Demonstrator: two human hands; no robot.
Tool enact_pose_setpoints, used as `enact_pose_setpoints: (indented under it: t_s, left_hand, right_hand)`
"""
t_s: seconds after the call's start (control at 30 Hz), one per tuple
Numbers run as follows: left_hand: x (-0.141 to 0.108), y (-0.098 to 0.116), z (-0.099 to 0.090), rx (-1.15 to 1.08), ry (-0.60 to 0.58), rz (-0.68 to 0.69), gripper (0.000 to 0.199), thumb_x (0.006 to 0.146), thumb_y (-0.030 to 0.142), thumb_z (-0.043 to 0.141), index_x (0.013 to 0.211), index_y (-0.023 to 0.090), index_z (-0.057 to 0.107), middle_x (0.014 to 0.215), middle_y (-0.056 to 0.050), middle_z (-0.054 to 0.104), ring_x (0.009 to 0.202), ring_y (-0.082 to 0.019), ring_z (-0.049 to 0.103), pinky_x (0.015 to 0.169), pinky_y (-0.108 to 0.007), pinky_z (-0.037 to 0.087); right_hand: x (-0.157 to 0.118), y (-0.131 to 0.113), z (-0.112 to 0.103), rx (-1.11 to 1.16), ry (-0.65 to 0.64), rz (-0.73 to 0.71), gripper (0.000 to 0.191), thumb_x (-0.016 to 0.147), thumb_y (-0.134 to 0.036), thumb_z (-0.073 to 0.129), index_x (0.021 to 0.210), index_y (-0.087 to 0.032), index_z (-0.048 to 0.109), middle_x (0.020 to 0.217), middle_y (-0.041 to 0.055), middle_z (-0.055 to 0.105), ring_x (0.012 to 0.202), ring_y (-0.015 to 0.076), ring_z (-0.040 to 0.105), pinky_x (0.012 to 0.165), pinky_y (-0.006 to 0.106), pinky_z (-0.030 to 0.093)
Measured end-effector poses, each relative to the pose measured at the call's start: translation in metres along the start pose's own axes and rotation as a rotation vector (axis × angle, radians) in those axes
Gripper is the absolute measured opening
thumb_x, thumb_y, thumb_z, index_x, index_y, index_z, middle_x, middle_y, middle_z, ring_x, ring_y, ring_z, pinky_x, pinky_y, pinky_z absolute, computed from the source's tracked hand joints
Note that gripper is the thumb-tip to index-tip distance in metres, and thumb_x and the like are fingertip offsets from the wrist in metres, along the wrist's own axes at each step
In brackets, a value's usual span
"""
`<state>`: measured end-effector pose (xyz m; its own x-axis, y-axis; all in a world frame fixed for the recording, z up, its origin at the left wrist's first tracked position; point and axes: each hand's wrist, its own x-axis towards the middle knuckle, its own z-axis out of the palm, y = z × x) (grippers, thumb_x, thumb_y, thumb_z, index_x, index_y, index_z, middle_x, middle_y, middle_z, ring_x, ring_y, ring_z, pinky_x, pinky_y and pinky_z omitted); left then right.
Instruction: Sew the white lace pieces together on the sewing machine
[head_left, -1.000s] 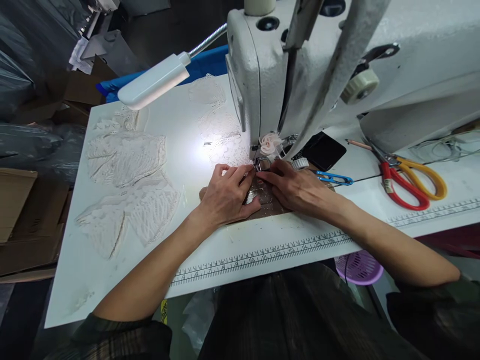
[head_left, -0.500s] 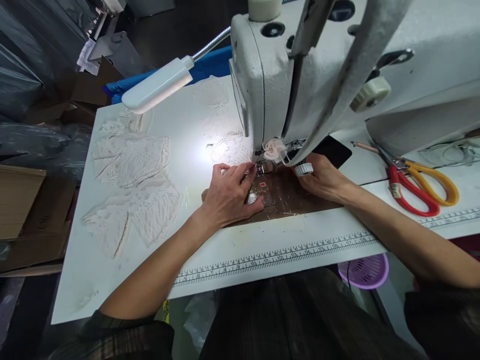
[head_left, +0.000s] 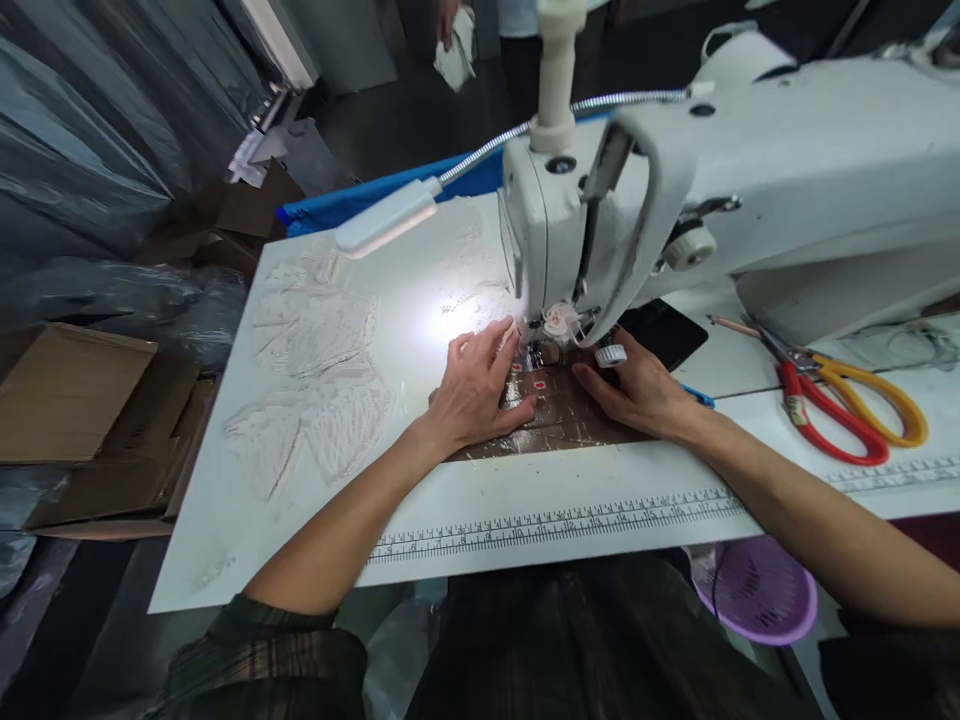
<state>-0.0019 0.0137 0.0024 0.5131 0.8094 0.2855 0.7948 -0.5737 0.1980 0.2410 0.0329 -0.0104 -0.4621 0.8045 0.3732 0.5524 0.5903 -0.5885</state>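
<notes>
Far left on worktop [head_left: 187,560]: cream lace pieces [head_left: 319,330], flat, apart from both hands. Next, left hand [head_left: 474,390]: fingers extended away from body, thumb spread aside, fingertips just left of presser foot [head_left: 535,356]; pinch on cloth not determinable. Just beyond and left of fingertips: pale lace [head_left: 484,298], washed out by lamp; long axis unreadable, left hand nearer. Between hands, nearer body: brown panel [head_left: 570,420]. Right of foot: right hand [head_left: 649,385], thumb toward foot, fingers partly hidden behind white knob [head_left: 610,356]; grip not determinable. Farther right: scissors [head_left: 840,390].
</notes>
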Motion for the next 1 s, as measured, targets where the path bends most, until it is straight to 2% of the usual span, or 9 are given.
enact_pose_setpoints:
  t_s: [0.13, 0.27, 0.37, 0.47, 0.57, 0.67, 0.8, 0.9, 1.0]
  left_hand:
    - [-0.002, 0.006, -0.003, -0.106, -0.032, -0.036, 0.066, 0.085, 0.045, 0.058, 0.138, 0.009, 0.04, 0.128, -0.022, 0.055, 0.13, -0.038, 0.046, 0.11, -0.058, 0.031]
    - [0.003, 0.001, -0.008, -0.219, -0.112, -0.03, 0.056, 0.086, 0.047, 0.058, 0.13, 0.014, 0.049, 0.122, -0.019, 0.06, 0.125, -0.039, 0.051, 0.114, -0.061, 0.024]
    - [0.017, -0.013, -0.016, -0.31, -0.165, 0.021, 0.043, 0.085, 0.047, 0.062, 0.117, 0.018, 0.058, 0.112, -0.016, 0.065, 0.112, -0.037, 0.058, 0.111, -0.058, 0.029]
    - [0.039, -0.036, -0.022, -0.355, -0.109, -0.013, 0.017, 0.089, 0.033, 0.054, 0.098, 0.023, 0.065, 0.103, -0.011, 0.067, 0.104, -0.031, 0.063, 0.104, -0.048, 0.039]
    - [0.057, -0.055, -0.02, -0.338, -0.009, -0.08, 0.017, 0.09, 0.028, 0.05, 0.087, 0.025, 0.066, 0.102, -0.01, 0.067, 0.107, -0.029, 0.063, 0.102, -0.045, 0.041]
    - [0.062, -0.06, -0.017, -0.321, 0.004, -0.102, 0.014, 0.088, 0.029, 0.053, 0.08, 0.023, 0.064, 0.099, -0.01, 0.067, 0.109, -0.031, 0.062, 0.106, -0.047, 0.038]
    - [0.043, -0.038, -0.022, -0.287, -0.011, -0.081, 0.012, 0.089, 0.029, 0.056, 0.089, 0.021, 0.065, 0.112, -0.014, 0.066, 0.12, -0.035, 0.057, 0.112, -0.052, 0.033]
    - [0.015, -0.018, -0.037, -0.205, -0.07, -0.008, 0.022, 0.094, 0.031, 0.05, 0.109, 0.021, 0.063, 0.132, -0.017, 0.06, 0.127, -0.035, 0.053, 0.112, -0.056, 0.032]
    - [-0.021, -0.003, -0.058, -0.129, -0.083, 0.03, 0.035, 0.096, 0.032, 0.052, 0.129, 0.021, 0.054, 0.145, -0.017, 0.051, 0.129, -0.032, 0.053, 0.111, -0.055, 0.036]
  right_hand:
    - [-0.006, 0.002, 0.006, -0.082, -0.028, -0.105, 0.026, 0.098, -0.031, 0.046, 0.108, -0.015, 0.064, 0.115, 0.016, 0.057, 0.101, 0.0259, 0.062, 0.088, 0.044, 0.055]
    - [-0.009, 0.003, 0.011, -0.13, -0.038, -0.175, 0.03, 0.1, -0.03, 0.042, 0.116, -0.015, 0.063, 0.117, 0.0184, 0.056, 0.098, 0.0275, 0.063, 0.086, 0.047, 0.056]
    - [-0.011, 0.002, 0.012, -0.147, -0.034, -0.183, 0.032, 0.101, -0.03, 0.04, 0.119, -0.013, 0.062, 0.117, 0.0198, 0.056, 0.096, 0.0277, 0.064, 0.085, 0.046, 0.057]
    - [-0.012, 0.004, 0.014, -0.154, -0.035, -0.183, 0.034, 0.101, -0.032, 0.04, 0.121, -0.013, 0.061, 0.117, 0.0201, 0.057, 0.096, 0.0283, 0.064, 0.083, 0.046, 0.058]
    - [-0.012, 0.009, 0.016, -0.146, -0.04, -0.199, 0.034, 0.101, -0.034, 0.04, 0.119, -0.014, 0.062, 0.118, 0.02, 0.057, 0.096, 0.0283, 0.065, 0.082, 0.046, 0.058]
    - [-0.011, 0.012, 0.016, -0.129, -0.036, -0.216, 0.033, 0.101, -0.034, 0.041, 0.119, -0.015, 0.062, 0.12, 0.0196, 0.057, 0.1, 0.0287, 0.064, 0.083, 0.046, 0.059]
    - [-0.01, 0.012, 0.015, -0.112, -0.038, -0.211, 0.035, 0.1, -0.032, 0.042, 0.124, -0.016, 0.061, 0.119, 0.0178, 0.059, 0.103, 0.029, 0.064, 0.086, 0.046, 0.059]
    - [-0.011, 0.012, 0.018, -0.118, -0.022, -0.201, 0.035, 0.1, -0.033, 0.042, 0.123, -0.017, 0.063, 0.115, 0.0171, 0.06, 0.101, 0.0288, 0.065, 0.086, 0.047, 0.059]
    - [-0.013, 0.016, 0.022, -0.126, 0.001, -0.196, 0.036, 0.099, -0.035, 0.043, 0.122, -0.017, 0.064, 0.113, 0.0166, 0.061, 0.101, 0.0292, 0.065, 0.086, 0.047, 0.059]
